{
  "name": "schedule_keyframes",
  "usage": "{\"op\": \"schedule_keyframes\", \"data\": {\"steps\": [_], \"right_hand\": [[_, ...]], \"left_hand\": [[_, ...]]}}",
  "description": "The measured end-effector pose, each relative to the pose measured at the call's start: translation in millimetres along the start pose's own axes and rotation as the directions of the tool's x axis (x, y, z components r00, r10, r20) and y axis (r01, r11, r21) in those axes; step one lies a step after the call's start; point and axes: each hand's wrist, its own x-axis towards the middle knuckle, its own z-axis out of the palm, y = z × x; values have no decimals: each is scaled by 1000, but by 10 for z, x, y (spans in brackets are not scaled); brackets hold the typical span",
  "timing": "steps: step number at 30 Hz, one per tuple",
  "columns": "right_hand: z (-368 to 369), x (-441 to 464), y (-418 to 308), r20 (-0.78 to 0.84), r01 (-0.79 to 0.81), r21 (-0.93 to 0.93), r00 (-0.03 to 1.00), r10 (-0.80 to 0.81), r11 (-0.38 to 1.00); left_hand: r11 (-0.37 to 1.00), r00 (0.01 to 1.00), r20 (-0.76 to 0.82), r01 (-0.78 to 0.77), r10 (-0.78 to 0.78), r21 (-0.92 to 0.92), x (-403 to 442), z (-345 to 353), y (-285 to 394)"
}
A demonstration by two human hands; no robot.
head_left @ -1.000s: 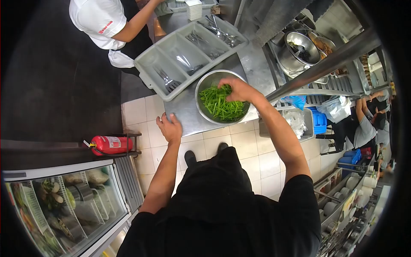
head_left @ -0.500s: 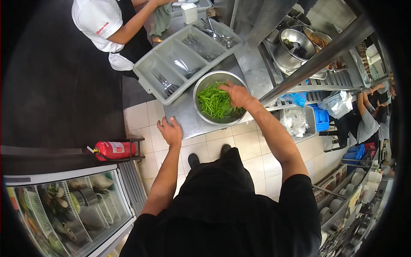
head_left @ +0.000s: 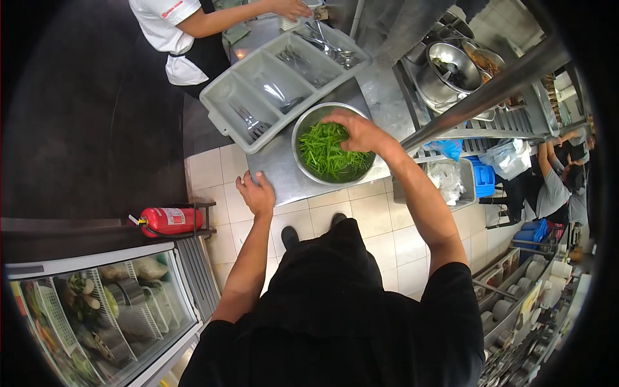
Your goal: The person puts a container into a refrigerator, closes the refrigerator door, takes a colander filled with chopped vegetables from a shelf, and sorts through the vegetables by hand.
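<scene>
A round metal bowl (head_left: pixel 365 173) stands on the steel table (head_left: pixel 277 173), holding cut green stalks (head_left: pixel 322 153), thin and bright, perhaps a leafy vegetable. Over the bowl's far right side is my right hand (head_left: pixel 358 134). Its fingers curve above the greens, with a gap between them and the thumb, and I see nothing gripped. My left hand (head_left: pixel 257 193) rests at the table's near left corner, fingers apart, with nothing in it. Just beyond the bowl lies a grey cutlery tray (head_left: pixel 248 143) with forks (head_left: pixel 248 119) and other cutlery in its compartments.
Across the table a co-worker's hand (head_left: pixel 290 8) reaches over a white stack. A metal post (head_left: pixel 477 90) slants on the right, by a rack with metal pots (head_left: pixel 445 77). A red fire extinguisher (head_left: pixel 171 220) and a glass-front fridge (head_left: pixel 103 309) stand at left.
My right hand has lifted a little from the greens and its fingers have spread toward the bowl's far rim. The co-worker's arm has stretched right over the white stack. My left hand stays put.
</scene>
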Motion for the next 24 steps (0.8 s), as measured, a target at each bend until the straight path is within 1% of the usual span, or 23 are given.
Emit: {"op": "schedule_keyframes", "data": {"steps": [2, 3, 4, 5, 6, 7, 9, 10, 12, 13, 15, 16, 18, 19, 21, 22, 24], "right_hand": [[177, -8, 110, -4, -54, 130, 998, 55, 990], [273, -19, 19, -2, -55, 129, 998, 56, 990], [443, -29, -117, 1, -249, -60, 968, 250, 967], [580, -45, -203, -34, -425, -242, 902, 431, 872], [741, -37, -176, -81, -420, -277, 906, 415, 864], [847, -27, -112, -82, -419, -274, 907, 413, 866], [926, -23, -95, -259, -456, -258, 882, 394, 852], [955, -12, -25, -262, -459, -258, 880, 396, 850], [895, 74, 158, -205, -443, -211, 891, 404, 871], [836, 68, 201, -213, -441, -211, 892, 400, 872], [624, 1, 153, -183, -347, -150, 930, 319, 926], [542, -14, 140, -181, -348, -152, 930, 320, 925], [399, -11, 170, -153, -203, -141, 972, 181, 969], [341, -12, 180, -152, -205, -141, 971, 183, 969], [241, -1, 185, -149, -67, -134, 988, 47, 989], [202, 5, 183, -150, -68, -134, 988, 48, 989], [95, 23, 106, -56, -63, -22, 997, 62, 998]], "left_hand": [[1000, 1000, 3, 2, -2, 6, 5, 6, -6], [1000, 1000, 1, -2, 2, 15, 4, 8, -10], [1000, 1000, -1, -7, 7, 25, 0, 14, -12], [1000, 1000, -1, -7, 7, 25, -6, 18, -4], [1000, 1000, -3, -3, 3, 11, -9, 16, 7], [1000, 1000, -7, 0, 0, -3, -4, 4, 12], [1000, 1000, -4, 8, -8, 3, -2, -8, 14], [1000, 1000, 3, 13, -13, 7, -15, -11, 29], [1000, 1000, 3, 1, -1, -7, -18, -9, 35], [1000, 1000, 2, -2, 2, -11, 0, -13, 21], [1000, 1000, 2, 3, -3, -17, 14, -12, 7], [1000, 1000, 10, 9, -9, -22, 1, -1, 1], [1000, 1000, 9, 8, -8, -24, -6, 2, 5], [1000, 1000, 6, 3, -3, -22, -6, -1, 7], [1000, 1000, 16, 12, -12, -19, -2, -15, 26], [1000, 999, 24, 22, -22, -16, 1, -22, 35], [1000, 999, 24, 22, -21, -13, 0, -30, 46]]}}
